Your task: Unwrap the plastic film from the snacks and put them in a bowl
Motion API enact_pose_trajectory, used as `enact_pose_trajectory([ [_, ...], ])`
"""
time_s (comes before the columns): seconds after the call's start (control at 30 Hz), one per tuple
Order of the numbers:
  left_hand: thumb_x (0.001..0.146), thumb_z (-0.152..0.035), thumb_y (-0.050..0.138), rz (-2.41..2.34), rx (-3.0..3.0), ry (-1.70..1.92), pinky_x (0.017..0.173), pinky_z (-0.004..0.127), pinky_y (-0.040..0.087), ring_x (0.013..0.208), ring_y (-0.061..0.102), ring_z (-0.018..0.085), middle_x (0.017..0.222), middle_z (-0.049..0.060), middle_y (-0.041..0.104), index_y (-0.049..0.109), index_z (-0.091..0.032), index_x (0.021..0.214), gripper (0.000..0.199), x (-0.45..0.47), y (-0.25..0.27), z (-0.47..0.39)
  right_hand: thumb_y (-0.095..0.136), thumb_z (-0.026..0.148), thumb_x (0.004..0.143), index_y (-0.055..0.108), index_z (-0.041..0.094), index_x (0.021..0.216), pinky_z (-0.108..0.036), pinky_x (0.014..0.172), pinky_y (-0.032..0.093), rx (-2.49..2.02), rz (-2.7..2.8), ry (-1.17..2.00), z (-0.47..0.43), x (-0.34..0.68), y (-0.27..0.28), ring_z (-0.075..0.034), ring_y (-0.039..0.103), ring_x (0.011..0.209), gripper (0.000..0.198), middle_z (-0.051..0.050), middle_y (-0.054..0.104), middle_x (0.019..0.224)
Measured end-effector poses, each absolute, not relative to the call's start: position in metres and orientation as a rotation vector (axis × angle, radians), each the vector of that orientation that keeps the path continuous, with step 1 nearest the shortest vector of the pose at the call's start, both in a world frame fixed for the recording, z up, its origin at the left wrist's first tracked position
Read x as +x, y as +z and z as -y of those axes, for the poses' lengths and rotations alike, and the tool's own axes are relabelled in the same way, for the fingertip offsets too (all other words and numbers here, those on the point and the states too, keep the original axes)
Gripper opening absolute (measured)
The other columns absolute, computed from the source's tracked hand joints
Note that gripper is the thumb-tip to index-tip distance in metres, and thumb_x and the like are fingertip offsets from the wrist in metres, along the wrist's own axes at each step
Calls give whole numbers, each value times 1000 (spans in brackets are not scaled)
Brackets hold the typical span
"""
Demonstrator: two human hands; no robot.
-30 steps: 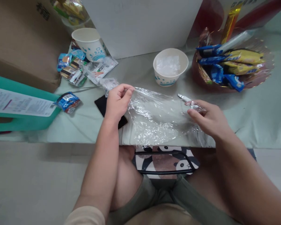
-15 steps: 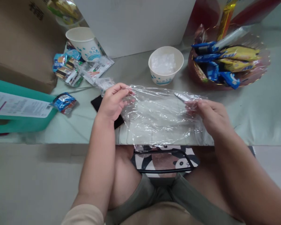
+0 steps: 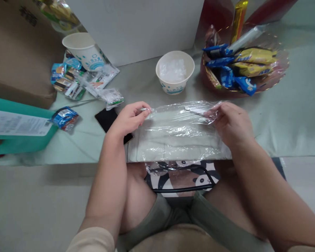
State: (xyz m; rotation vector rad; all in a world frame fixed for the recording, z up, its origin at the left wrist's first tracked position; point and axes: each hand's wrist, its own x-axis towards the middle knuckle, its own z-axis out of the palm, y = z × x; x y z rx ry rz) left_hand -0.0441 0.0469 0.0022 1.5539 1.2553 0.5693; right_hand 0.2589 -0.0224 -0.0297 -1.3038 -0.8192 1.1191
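A clear plastic bag [image 3: 178,131] is stretched between my two hands above the table's front edge, its lower part hanging past that edge. My left hand [image 3: 133,117] pinches its upper left corner between thumb and fingers. At the upper right corner, my right hand [image 3: 232,120] is closed on the film. A slim silver pointed piece, perhaps a blade [image 3: 195,110], sticks out leftward from the right fingers, seen through or against the plastic; its other end is hidden. Beyond the bag stands a paper bowl [image 3: 173,87] with small clear plastic packets [image 3: 173,70] inside.
A pink bowl [image 3: 280,75] of wrapped snacks stands at the right. On the left are a black phone [image 3: 106,119], a paper tub [image 3: 85,52], snack packets [image 3: 68,82], a blue snack packet [image 3: 65,118], a green folder [image 3: 46,140] and a cardboard box [image 3: 18,63]. A white box [image 3: 141,31] stands behind.
The bag is pulled flatter, its top edge straighter. My left hand has lowered slightly and its fingers have closed together on the corner. The view has shifted a little to the right.
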Motion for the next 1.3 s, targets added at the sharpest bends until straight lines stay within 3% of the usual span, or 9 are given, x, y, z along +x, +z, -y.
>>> enact_pose_trajectory([
  [0.1, 83, -34, 69, -1223, 1598, 435, 41, 23, 22, 40, 35, 9, 47, -6, 43, 68, -21, 78, 14, -38, 4, -45, 73, 58, 82, 65, 24, 77, -29, 57, 56, -1299, 857, 1111, 25, 258, -23, -16, 67, 67, 35, -2, 69, 77],
  [0.23, 85, -32, 65, -1277, 1649, 420, 42, 21, 26, 44, 40, 9, 51, -5, 46, 67, -19, 80, 15, -33, 4, -45, 69, 69, 85, 62, 25, 87, -23, 32, 26, -1413, 883, 1148, 29, 258, -17, -7, 40, 37, 45, 0, 70, 75],
  [0.37, 85, -30, 65, -1325, 1662, 608, 39, 20, 26, 39, 37, 8, 49, -7, 45, 66, -20, 83, 11, -32, -2, -49, 60, 77, 86, 64, 26, 95, -25, 32, 17, -1506, 896, 1141, 33, 259, -16, -7, 27, 30, 52, 2, 64, 58],
  [0.53, 87, -33, 69, -1305, 1531, 894, 33, 20, 25, 32, 35, 7, 46, -8, 47, 64, -23, 88, 11, -29, -8, -52, 42, 94, 80, 71, 19, 97, -26, 36, 10, -1430, 1014, 1476, 35, 263, -17, -6, 18, 32, 83, -1, 58, 48],
  [0.73, 85, -37, 76, -1298, 1345, 1020, 31, 22, 25, 31, 40, 8, 44, -6, 51, 65, -23, 77, 19, -31, -7, -53, 72, 60, 83, 75, 21, 84, -25, 43, 24, -1453, 1222, 1193, 38, 266, -14, -8, 41, 48, 40, -2, 64, 67],
  [0.87, 77, -40, 85, -1267, 1258, 1160, 29, 24, 17, 30, 38, 7, 42, -6, 50, 65, -22, 68, 28, -32, -7, -54, 61, 60, 94, 71, 23, 73, -27, 44, 28, -1448, 1121, 947, 39, 266, -19, -9, 40, 47, 44, -1, 55, 58],
  [1.03, 68, -43, 91, -1168, 1129, 1362, 32, 24, 10, 32, 32, 4, 42, -9, 47, 62, -23, 66, 36, -30, -5, -55, 63, 60, 93, 68, 25, 76, -29, 48, 37, -1398, 1031, 915, 37, 264, -23, -12, 46, 50, 40, 0, 52, 57],
  [1.13, 78, -31, 85, -1200, 926, 1455, 35, 23, 9, 33, 28, 3, 44, -11, 44, 56, -22, 69, 32, -29, 2, -55, 75, 50, 85, 69, 24, 87, -29, 63, 51, -1370, 1091, 1150, 34, 261, -19, -13, 61, 65, 27, 0, 65, 72],
  [1.3, 102, -22, 57, -1219, 577, 1486, 37, 21, 7, 34, 25, 2, 45, -10, 40, 48, -20, 72, 31, -31, 20, -55, 82, 47, 78, 67, 22, 101, -37, 87, 58, -1295, 1187, 1496, 34, 255, -14, -19, 70, 94, 37, -6, 74, 103],
])
